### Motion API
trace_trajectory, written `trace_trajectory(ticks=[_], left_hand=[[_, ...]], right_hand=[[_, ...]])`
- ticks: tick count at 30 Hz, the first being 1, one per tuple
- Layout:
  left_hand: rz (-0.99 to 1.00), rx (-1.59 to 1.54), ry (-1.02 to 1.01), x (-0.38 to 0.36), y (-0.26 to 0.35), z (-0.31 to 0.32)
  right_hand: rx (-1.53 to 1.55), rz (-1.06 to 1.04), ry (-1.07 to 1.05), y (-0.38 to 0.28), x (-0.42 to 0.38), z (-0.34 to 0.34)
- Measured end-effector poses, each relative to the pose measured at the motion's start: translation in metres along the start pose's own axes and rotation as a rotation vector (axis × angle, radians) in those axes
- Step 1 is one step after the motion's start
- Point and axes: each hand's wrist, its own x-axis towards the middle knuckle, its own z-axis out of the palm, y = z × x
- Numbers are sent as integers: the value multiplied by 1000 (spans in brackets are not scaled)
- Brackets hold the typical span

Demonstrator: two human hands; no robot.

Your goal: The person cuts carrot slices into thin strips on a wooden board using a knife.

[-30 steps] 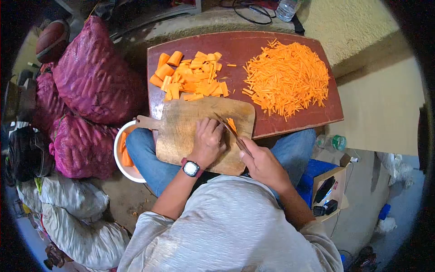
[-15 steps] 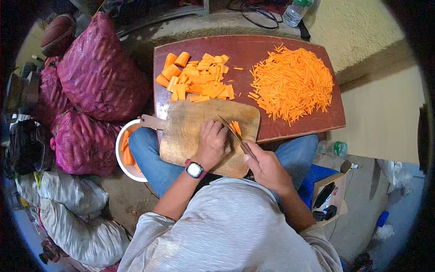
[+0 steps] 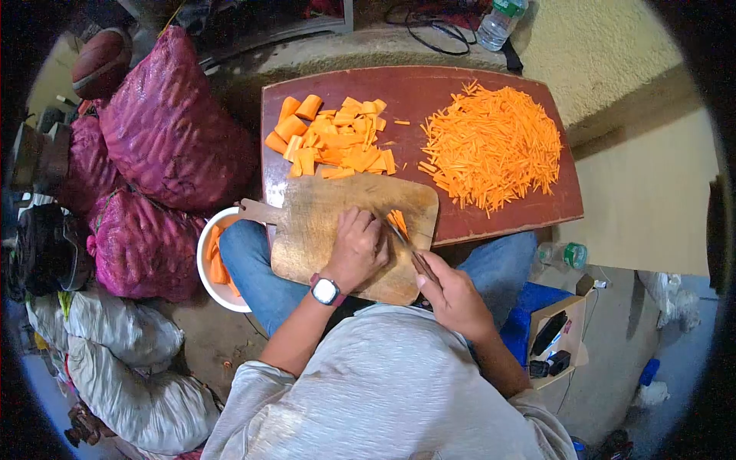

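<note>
My right hand [image 3: 454,295] grips a knife [image 3: 404,240] by its brown handle, the blade slanting up-left over the wooden cutting board [image 3: 307,230]. Just right of the blade lie a few thin carrot strips [image 3: 398,221]. My left hand [image 3: 359,245] rests on the board with curled fingers, close beside the blade; whatever is under the fingertips is hidden. Beyond the board, carrot slices and chunks [image 3: 337,138] lie at the left of the red table [image 3: 414,88]. A big heap of carrot strips [image 3: 494,146] sits at its right.
A white bucket [image 3: 207,268] with carrots stands at the left, next to full pink mesh sacks [image 3: 172,130]. White sacks [image 3: 138,376] lie below them. An open box [image 3: 553,341] stands on the right, near a plastic bottle [image 3: 567,254]. Another bottle [image 3: 498,23] stands beyond the table.
The knife's tip has drawn slightly down and right, with my right hand a little lower. My left hand stays curled in nearly the same spot. The whole view has shifted slightly.
</note>
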Motion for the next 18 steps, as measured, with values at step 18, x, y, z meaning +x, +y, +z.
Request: trace_trajectory(ticks=[18], left_hand=[[-6,89,53,37,-35,-17]], right_hand=[[37,-224,185,25,30,-36]])
